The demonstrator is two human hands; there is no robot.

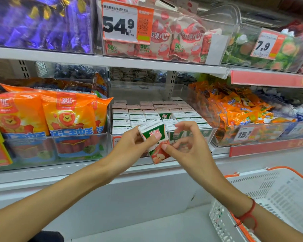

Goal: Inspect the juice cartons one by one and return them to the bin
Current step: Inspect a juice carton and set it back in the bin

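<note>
Carton (pixel 156 142) tilted, pinched by left hand (pixel 135 142); right hand (pixel 184 145) fingertips steady bottom corner; loose grip risks drop short of bin (pixel 196 95) beyond.

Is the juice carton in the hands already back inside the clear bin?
No, the juice carton is held tilted in front of the clear bin, between the left hand and right hand.

White metal store shelving (pixel 112 60) in two tiers, evenly lit. Above the shelf edge: purple foil sweets (pixel 38 21) and a price card (pixel 127 23). Below it, at left: orange sausage packs (pixel 42 114). Lower right of it: white mesh basket with orange rim (pixel 278 198).
</note>
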